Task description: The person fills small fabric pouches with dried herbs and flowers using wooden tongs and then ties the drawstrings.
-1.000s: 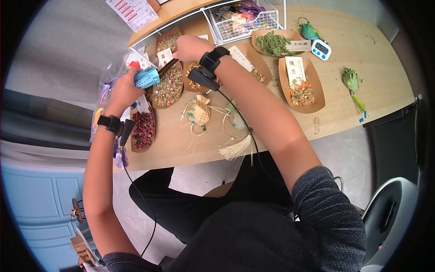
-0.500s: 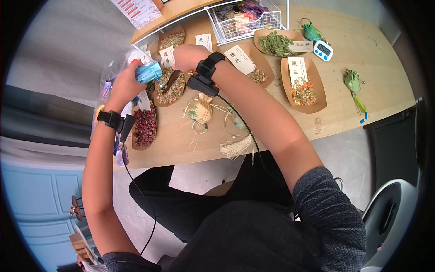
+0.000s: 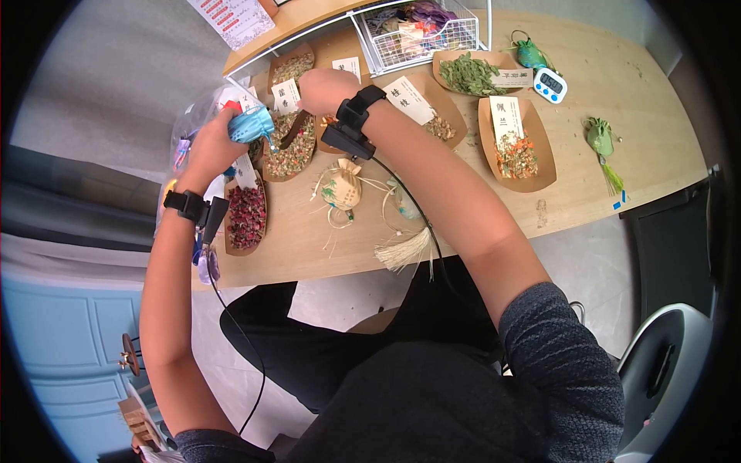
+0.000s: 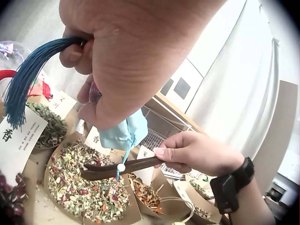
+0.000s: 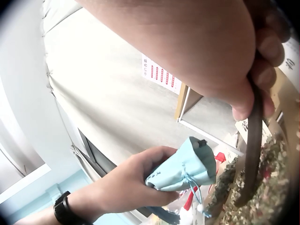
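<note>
My left hand (image 3: 210, 150) grips a light-blue drawstring pouch (image 3: 251, 125), its gathered mouth turned toward the right hand. A dark blue tassel (image 4: 26, 77) hangs by the left fingers, and a cord with a white bead dangles from the pouch. My right hand (image 3: 328, 91) pinches the end of a dark brown wooden scoop (image 4: 119, 168). The scoop's far end lies at the surface of chopped mixed herbs (image 4: 89, 192) in a boat-shaped paper tray. That tray sits just below and to the right of the pouch.
Around stand trays of dried rosebuds (image 3: 246, 220), green leaves (image 3: 468, 76) and orange-flecked herbs (image 3: 515, 158), with labels. A cream pouch (image 3: 340, 187) lies near the front edge. At the back are a white wire basket (image 3: 424, 42) and a timer (image 3: 550, 86).
The scoop has moved from the pouch's mouth down to the herb tray, the right hand shifting slightly with it. The left hand still holds the pouch, which has moved slightly.
</note>
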`<state>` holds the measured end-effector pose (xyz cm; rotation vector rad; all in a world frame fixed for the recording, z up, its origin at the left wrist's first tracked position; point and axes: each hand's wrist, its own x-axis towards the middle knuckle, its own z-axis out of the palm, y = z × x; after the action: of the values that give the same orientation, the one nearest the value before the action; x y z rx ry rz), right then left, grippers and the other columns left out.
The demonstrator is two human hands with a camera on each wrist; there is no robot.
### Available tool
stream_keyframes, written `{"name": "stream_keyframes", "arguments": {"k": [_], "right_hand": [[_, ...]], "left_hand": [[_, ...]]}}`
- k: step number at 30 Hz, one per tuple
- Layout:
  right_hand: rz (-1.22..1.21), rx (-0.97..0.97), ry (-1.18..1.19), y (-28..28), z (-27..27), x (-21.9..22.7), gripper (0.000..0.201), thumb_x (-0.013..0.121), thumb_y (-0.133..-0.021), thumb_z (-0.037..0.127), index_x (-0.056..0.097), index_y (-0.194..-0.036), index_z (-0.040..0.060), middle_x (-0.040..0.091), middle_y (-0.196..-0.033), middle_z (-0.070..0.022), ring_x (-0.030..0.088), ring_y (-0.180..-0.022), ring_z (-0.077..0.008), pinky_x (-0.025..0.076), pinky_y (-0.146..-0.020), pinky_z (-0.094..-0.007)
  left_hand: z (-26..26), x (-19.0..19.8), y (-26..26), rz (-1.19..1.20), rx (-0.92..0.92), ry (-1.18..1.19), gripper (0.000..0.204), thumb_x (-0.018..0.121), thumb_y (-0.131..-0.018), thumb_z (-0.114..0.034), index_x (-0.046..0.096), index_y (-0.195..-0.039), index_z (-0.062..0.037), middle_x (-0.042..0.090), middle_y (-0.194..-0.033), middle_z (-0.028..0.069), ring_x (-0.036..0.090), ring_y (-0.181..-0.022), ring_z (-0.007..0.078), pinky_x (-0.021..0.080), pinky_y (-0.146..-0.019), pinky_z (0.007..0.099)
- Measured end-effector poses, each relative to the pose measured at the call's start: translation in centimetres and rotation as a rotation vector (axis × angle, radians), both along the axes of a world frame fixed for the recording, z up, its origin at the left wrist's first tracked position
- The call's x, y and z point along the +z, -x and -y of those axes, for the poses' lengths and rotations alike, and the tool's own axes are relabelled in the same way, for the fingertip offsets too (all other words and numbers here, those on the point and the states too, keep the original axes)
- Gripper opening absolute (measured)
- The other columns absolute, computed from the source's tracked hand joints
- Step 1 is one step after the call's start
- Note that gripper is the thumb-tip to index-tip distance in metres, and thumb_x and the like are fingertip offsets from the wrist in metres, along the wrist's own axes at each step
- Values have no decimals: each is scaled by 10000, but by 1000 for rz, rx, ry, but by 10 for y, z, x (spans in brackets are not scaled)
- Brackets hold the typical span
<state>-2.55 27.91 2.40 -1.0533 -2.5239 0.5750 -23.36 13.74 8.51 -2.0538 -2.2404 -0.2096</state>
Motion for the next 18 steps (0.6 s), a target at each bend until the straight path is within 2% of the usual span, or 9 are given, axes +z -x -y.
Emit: {"name": "stream_keyframes", "arguments": {"k": [2,5,11,12,15,18], "right_hand": [[-42,15,-19,-6,-5,2,354,680,-962,369,758,-1051,35,750,-1054,-181,721,-1009,-364,579,-834,-480],[-107,-74,-23,-4,-2,5,221,643,-859,145,799,-1004,86,773,-1045,-144,751,-981,-333,600,-789,-435],[-161,-84,-118,14,12,-13,203,618,-873,125,798,-965,98,775,-1013,-138,754,-965,-328,603,-765,-449],[-128,-71,-73,16,12,-13,286,713,-943,321,757,-1015,47,759,-1026,-150,733,-975,-360,582,-789,-476],[-80,-14,-80,10,15,-7,286,709,-943,323,759,-1016,50,758,-1029,-153,731,-982,-355,583,-795,-474],[-85,-28,-131,0,11,1,230,615,-880,140,802,-1008,102,776,-1023,-144,752,-972,-338,600,-779,-443]], "left_hand": [[-1,0,2,4,11,8,602,763,-706,-74,619,-1290,-39,713,-1025,244,702,-976,410,540,-870,430],[-1,2,3,16,1,-4,605,763,-708,-81,618,-1295,-52,711,-1014,236,699,-965,410,539,-863,429],[0,7,-7,29,15,7,620,764,-703,-92,613,-1303,-56,704,-1005,235,696,-961,396,535,-861,427],[0,7,-7,32,18,14,620,763,-702,-92,612,-1302,-53,704,-1007,235,697,-962,395,535,-862,425],[1,8,-7,46,22,24,604,759,-704,-84,616,-1290,-34,705,-1024,246,694,-983,406,533,-869,431],[4,10,-11,71,30,31,575,751,-711,-62,627,-1270,-11,708,-1049,268,689,-1019,431,533,-875,450]]}}
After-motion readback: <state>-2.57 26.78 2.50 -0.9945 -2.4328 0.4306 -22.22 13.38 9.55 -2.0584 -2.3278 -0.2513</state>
